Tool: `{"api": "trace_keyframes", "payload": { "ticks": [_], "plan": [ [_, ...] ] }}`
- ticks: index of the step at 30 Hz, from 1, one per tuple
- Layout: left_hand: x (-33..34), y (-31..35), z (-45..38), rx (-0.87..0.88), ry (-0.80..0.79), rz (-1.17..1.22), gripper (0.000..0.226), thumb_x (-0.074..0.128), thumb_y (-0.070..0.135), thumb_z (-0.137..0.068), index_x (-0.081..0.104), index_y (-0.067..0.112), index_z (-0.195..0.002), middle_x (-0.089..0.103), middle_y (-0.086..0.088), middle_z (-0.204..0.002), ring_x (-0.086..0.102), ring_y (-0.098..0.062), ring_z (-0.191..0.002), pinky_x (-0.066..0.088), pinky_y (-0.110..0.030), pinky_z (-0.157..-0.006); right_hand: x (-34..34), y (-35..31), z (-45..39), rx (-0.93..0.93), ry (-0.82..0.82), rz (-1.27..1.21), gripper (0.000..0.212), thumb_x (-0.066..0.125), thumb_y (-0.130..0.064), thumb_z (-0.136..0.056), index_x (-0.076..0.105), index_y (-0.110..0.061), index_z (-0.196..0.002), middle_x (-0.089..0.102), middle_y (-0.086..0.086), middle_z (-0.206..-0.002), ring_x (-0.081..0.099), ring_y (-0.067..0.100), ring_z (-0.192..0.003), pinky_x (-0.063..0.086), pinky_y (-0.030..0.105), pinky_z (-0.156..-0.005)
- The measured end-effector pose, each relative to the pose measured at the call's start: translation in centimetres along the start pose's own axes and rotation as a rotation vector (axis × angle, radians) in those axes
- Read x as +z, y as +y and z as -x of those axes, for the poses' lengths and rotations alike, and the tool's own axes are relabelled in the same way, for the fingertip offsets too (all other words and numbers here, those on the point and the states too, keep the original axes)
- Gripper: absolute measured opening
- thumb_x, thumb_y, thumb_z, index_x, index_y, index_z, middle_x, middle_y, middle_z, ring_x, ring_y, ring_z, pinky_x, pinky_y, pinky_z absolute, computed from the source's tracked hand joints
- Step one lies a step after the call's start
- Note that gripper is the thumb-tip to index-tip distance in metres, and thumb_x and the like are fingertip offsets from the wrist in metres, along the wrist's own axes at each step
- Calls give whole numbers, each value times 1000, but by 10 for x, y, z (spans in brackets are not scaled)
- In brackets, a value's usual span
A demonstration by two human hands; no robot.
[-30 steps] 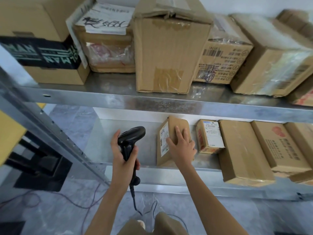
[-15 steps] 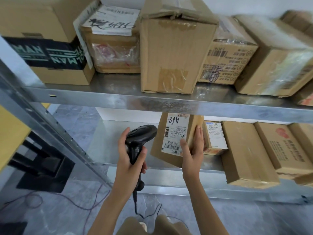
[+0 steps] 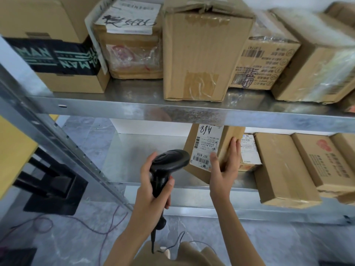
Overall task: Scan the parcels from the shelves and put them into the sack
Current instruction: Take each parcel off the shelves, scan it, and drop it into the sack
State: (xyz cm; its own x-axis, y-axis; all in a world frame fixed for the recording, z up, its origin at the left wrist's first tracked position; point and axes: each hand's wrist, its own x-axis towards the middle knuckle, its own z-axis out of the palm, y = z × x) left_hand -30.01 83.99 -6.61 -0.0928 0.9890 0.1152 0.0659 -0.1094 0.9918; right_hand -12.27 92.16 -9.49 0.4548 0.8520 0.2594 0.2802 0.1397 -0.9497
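Note:
My right hand (image 3: 224, 169) grips a small brown cardboard parcel (image 3: 228, 137), tilted up off the lower shelf, its white label marked "A68" facing me. My left hand (image 3: 151, 189) holds a black corded barcode scanner (image 3: 169, 162) by its handle, the head pointing at the label's lower barcode from a short distance. The parcel's top is hidden behind the upper shelf's front edge. No sack is in view.
The lower metal shelf (image 3: 146, 160) holds more brown parcels (image 3: 280, 169) to the right. Large cardboard boxes (image 3: 203, 54) crowd the upper shelf (image 3: 172, 112). A slanted metal upright (image 3: 57, 143) stands at left. Cables (image 3: 96, 227) lie on the grey floor.
My right hand lifted the parcel off the lower shelf and turned its label toward me. My left hand brought the scanner closer to the label.

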Motion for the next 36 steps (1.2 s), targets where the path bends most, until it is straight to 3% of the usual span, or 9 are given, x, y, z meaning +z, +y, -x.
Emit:
{"api": "trace_keyframes", "payload": {
  "ticks": [8,17,23,27,30,32,36],
  "plan": [
    [8,-2,11,-20,-92,-4,68,61,48,-88,24,66,-142,66,0,-80,57,-16,-54,53,-28,-56,2,-3,1,-45,15,35,76,57,-49,-88,31,-27,-156,21,-7,-165,19,11,-151,23,58,-119],
    [4,0,16,-13,-101,-39,67,60,49,-87,25,67,-141,68,7,-102,57,-14,-55,52,-27,-56,4,-3,6,-32,21,38,76,57,-49,-88,33,-25,-156,22,-3,-165,20,13,-151,24,58,-119],
    [-2,0,15,-1,-109,-44,66,61,50,-89,25,66,-142,67,4,-86,57,-14,-54,52,-28,-56,2,-4,12,14,26,32,76,58,-48,-88,33,-26,-156,21,-8,-165,19,10,-151,23,55,-120],
    [-6,-2,7,-28,-137,-42,68,62,50,-87,26,64,-142,62,-7,-75,55,-20,-53,53,-34,-55,-16,-7,24,78,70,28,75,59,-51,-86,32,-38,-154,21,-22,-162,22,2,-147,28,53,-119],
    [-1,-4,-8,-19,-192,-17,67,66,40,-89,29,65,-140,63,-8,-78,54,-22,-52,52,-32,-53,-41,-9,34,141,150,-25,75,62,-53,-84,33,-45,-152,23,-27,-159,24,2,-147,34,54,-116],
    [10,-3,-18,2,-245,14,68,65,27,-92,33,66,-137,64,-7,-83,53,-22,-51,50,-32,-50,-65,-11,40,160,233,-62,75,65,-53,-82,36,-44,-151,26,-30,-158,26,-3,-146,37,46,-115],
    [57,9,-31,76,-392,55,66,64,21,-93,36,67,-132,64,-7,-81,52,-21,-50,49,-28,-49,-121,-21,49,136,419,-171,70,69,-48,-78,46,-44,-144,35,-26,-155,33,-10,-140,41,7,-98]
  ]
}}
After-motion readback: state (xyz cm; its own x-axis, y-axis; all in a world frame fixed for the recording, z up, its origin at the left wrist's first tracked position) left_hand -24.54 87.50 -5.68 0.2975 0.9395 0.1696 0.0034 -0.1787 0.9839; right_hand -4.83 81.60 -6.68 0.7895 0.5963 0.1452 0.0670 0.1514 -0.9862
